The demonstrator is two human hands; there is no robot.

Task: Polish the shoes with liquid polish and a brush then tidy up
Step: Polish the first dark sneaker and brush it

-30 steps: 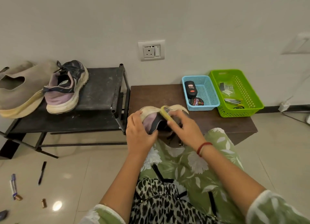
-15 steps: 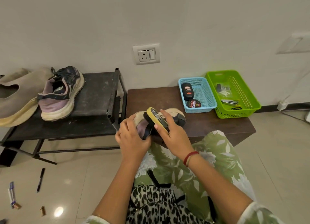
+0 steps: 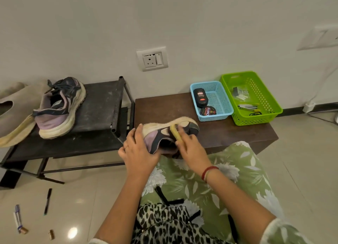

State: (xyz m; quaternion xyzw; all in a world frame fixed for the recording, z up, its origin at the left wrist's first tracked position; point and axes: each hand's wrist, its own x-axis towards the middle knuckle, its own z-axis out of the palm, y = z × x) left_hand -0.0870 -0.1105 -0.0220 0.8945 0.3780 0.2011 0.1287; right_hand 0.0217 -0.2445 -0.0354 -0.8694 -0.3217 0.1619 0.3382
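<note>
In the middle of the frame, the left hand [image 3: 139, 150] holds the shoe [image 3: 155, 134] and the right hand [image 3: 192, 147] grips the brush [image 3: 175, 132]. This looks like the brushing step; next it needs soft rubs.

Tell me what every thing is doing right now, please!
Held shoe: tipped on its side, gripped by the left hand.
Brush: pressed on that shoe, held by the right hand.
Other shoe: upright on the black rack, untouched.
Polish bottle: lying in the blue basket.
Polish tin: lid on, same basket.
</note>
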